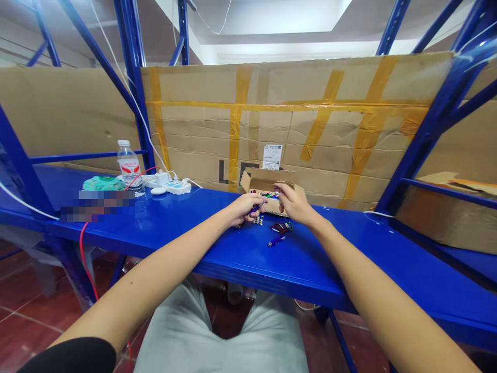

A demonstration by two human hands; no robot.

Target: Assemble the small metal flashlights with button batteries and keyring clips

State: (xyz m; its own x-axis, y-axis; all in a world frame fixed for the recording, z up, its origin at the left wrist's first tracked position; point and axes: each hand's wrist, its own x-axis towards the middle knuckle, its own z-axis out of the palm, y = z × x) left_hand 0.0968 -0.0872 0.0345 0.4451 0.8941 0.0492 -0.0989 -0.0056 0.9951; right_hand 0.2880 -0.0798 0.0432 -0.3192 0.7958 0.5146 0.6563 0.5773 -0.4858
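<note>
My left hand [248, 208] is closed around a small purple flashlight [257, 207], slim and metallic, with its tip pointing up and right. Just to the right, my right hand [293, 203] hovers at the front of an open cardboard box [278, 208], its fingers loosely bent and apart; nothing shows in them. Inside the box lie several small coloured pieces, partly hidden by both hands. Several small silver button cells [258, 220] rest on the table beside my left hand. Nearer to me are a bunch of dark and coloured carabiners [281, 227] and another purple flashlight [276, 241].
The blue table [233, 248] backs onto a tall taped cardboard sheet [202, 129]. At the left stand a water bottle [130, 168], a green packet [103, 183] and a white power strip [176, 186] with cables. Blue rack posts [415, 129] rise at both sides.
</note>
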